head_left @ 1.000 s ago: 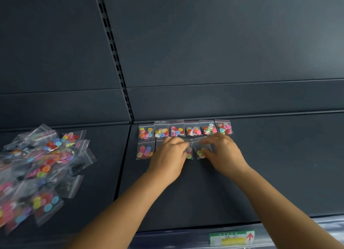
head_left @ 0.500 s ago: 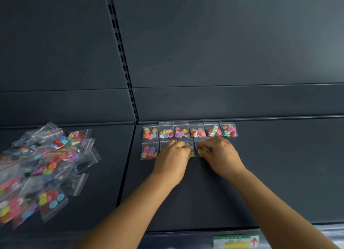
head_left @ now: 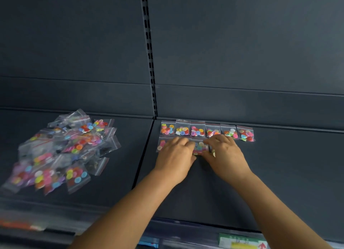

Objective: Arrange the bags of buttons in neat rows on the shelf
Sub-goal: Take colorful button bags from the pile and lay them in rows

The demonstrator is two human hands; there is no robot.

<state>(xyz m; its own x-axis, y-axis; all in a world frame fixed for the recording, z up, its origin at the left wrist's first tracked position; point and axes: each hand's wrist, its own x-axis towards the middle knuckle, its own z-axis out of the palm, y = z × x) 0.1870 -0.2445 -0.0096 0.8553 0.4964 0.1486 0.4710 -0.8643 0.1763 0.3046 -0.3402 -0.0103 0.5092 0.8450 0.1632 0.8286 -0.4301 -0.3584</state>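
Observation:
Several small clear bags of coloured buttons form a back row point(head_left: 206, 131) along the rear of the dark shelf point(head_left: 288, 174). A second row begins in front of it; its leftmost bag point(head_left: 161, 145) peeks out beside my left hand point(head_left: 176, 160). Both hands lie palm down on that front row, fingertips meeting on a bag of buttons point(head_left: 200, 148) between them. My right hand point(head_left: 226, 156) covers the bag to the right of it. Whether either hand pinches a bag is hidden by the fingers.
A loose heap of button bags point(head_left: 61, 152) lies on the left shelf section. A slotted upright point(head_left: 149, 62) divides the dark back panel. Along the shelf's front edge runs a price rail with a green and yellow label point(head_left: 242, 243).
The view has swung so the bags sit further right. My hands have drawn closer together over the front row, and a bag now shows between the fingertips.

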